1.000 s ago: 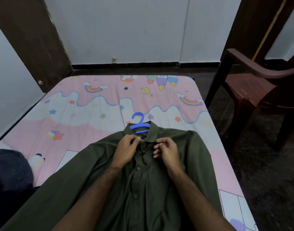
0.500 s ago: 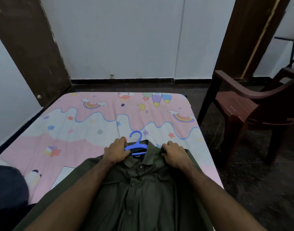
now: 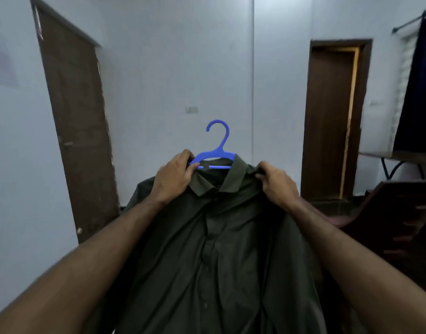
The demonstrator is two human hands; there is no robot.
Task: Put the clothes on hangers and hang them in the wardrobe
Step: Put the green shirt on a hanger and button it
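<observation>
Up in front of me, at chest height, hangs the dark green shirt (image 3: 214, 249), buttoned, collar up top, on a blue hanger (image 3: 213, 157). Hanger hook points up and curls left, clear of everything, against the pale wall (image 3: 158, 68). My left hand (image 3: 174, 175) has its grip closed on the left arm of the hanger together with the shirt's shoulder, fingers wrapped over the top, thumb on the blue bar. My right hand (image 3: 275, 183) pinches the shirt's right shoulder seam just beside the collar, fingers curled tight on the fabric; hanger's right end is hidden under the cloth there. Both forearms reach forward from the bottom corners. Shirt body drapes down between them and runs out of the bottom edge; lower part is blurred. Behind, left: a brown door (image 3: 76, 131) standing open. Behind, right: a dark doorway (image 3: 332, 121) with a lit strip along its right edge. Far right: dark blue cloth (image 3: 419, 80) hanging from a rail, a dark wooden chair (image 3: 400, 213) below it, only partly visible.
</observation>
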